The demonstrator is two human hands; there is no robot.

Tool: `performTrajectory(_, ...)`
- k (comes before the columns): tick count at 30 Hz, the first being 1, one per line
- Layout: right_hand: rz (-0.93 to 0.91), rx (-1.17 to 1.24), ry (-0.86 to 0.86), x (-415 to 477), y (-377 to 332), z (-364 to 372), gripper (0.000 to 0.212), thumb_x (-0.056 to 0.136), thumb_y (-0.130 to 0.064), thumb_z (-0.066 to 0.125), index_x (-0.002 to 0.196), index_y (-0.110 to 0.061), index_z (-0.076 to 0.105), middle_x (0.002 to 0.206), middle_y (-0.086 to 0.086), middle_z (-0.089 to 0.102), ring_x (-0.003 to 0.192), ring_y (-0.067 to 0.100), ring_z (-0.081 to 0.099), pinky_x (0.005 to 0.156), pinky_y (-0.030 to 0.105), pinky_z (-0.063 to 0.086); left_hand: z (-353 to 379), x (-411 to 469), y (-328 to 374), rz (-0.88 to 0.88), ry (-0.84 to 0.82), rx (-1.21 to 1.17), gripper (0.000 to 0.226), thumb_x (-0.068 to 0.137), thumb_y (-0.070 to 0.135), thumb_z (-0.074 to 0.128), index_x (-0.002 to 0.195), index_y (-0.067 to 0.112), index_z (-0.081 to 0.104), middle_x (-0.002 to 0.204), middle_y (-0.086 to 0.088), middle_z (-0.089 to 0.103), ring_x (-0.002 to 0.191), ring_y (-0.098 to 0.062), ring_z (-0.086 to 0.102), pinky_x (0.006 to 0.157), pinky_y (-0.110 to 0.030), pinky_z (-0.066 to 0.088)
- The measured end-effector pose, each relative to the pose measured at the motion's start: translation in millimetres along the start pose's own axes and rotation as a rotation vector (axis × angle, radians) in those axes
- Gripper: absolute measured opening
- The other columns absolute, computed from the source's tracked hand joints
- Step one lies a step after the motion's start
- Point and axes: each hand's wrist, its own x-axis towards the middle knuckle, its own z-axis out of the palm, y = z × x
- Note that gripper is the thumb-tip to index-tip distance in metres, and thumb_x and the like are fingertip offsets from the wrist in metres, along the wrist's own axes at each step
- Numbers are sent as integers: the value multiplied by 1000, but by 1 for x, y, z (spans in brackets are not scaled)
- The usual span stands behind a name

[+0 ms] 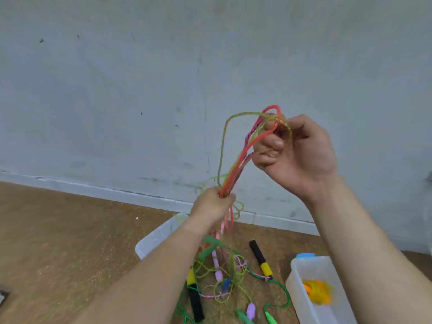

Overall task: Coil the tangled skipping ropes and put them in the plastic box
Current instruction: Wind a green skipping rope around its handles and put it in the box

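- Skipping ropes (236, 164), pink and yellow-green, stretch between your hands, above and left of the plastic box (295, 277).
- Your left hand (211, 204) grips the bunch; your right hand (297, 150) holds its loops over curled fingers.
- More tangle (224, 277) lies left of the box.

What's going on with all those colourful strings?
Someone is sorting out tangled skipping ropes. The left hand grips a bunch of pink and green ropes, and the right hand holds their loops higher up. More ropes and handles lie tangled on the floor. An orange rope is already in the plastic box.
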Motion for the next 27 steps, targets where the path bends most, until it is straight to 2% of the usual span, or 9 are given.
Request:
performTrajectory(4, -16, -13, 120, -39, 3, -23, 13, 74, -24, 45, 68, -16, 54, 57, -2, 31, 56, 12, 16, 54, 24, 15, -17, -22, 9, -90, 95, -212, 27, 80, 33, 57, 62, 16, 67, 65, -7, 67, 62, -26, 61, 64, -32, 47)
performTrajectory(7, 169, -340, 388, -56, 27, -63, 18, 83, -19, 45, 69, -17, 55, 56, -1, 45, 50, 11, 36, 47, 20, 28, -24, -36, 11, -82, 125, -462, 19, 85, 17, 56, 69, 10, 66, 64, -13, 60, 41, -14, 49, 47, -21, 40)
performTrajectory(10, 352, -635, 497, -59, 49, -85, 19, 91, -15, 49, 77, -12, 62, 69, 6, 61, 58, 14, 53, 50, 23, 37, -31, -51, 26, 33, 91, -542, 24, 91, -3, 49, 78, 10, 65, 68, -12, 60, 49, -12, 52, 46, -18, 45)
performTrajectory(13, 402, -909, 544, -55, 54, -86, 9, 93, -16, 52, 97, -14, 59, 80, 7, 60, 71, 19, 55, 58, 25, 41, -37, -55, 47, 139, 95, -655, 24, 89, -10, 48, 85, 7, 65, 75, -13, 62, 56, -15, 60, 52, -21, 50)
performTrajectory(16, 413, -1112, 561, -50, 57, -87, 44, 91, -19, 56, 133, -22, 45, 97, 13, 62, 76, 24, 61, 59, 28, 47, -39, -55, 58, 199, 54, -723, 21, 88, -8, 52, 91, 8, 66, 79, -13, 68, 66, -23, 64, 60, -29, 51)
performTrajectory(19, 268, -1194, 361, -48, 59, -76, 70, 85, -19, 68, 144, -27, 32, 114, 7, 62, 90, 14, 63, 68, 24, 48, -34, -57, 66, 190, -30, -758, 31, 87, -14, 49, 89, 11, 66, 72, -1, 72, 62, -18, 68, 56, -27, 54)
performTrajectory(22, 83, -1064, 125, -45, 64, -63, 68, 80, 2, 72, 134, -25, 41, 105, -16, 60, 83, -22, 55, 69, 2, 42, -33, -57, 73, 197, -127, -775, 33, 86, -16, 48, 95, 10, 67, 86, -10, 72, 76, -25, 67, 66, -31, 55)
performTrajectory(25, 34, -885, 172, -36, 69, -63, 38, 82, -2, 71, 113, -22, 59, 88, -10, 66, 72, -8, 59, 66, 11, 48, -42, -54, 74, 235, -247, -852, 35, 86, -14, 50, 110, 9, 62, 99, -18, 69, 74, -22, 66, 62, -27, 52)
performTrajectory(27, -48, -1090, 302, -29, 71, -73, 17, 83, -18, 74, 97, -22, 66, 82, -7, 68, 74, 1, 61, 71, 22, 50, -49, -52, 73, 274, -261, -756, 38, 85, -14, 54, 112, 12, 59, 95, -17, 68, 64, -13, 63, 56, -20, 48)
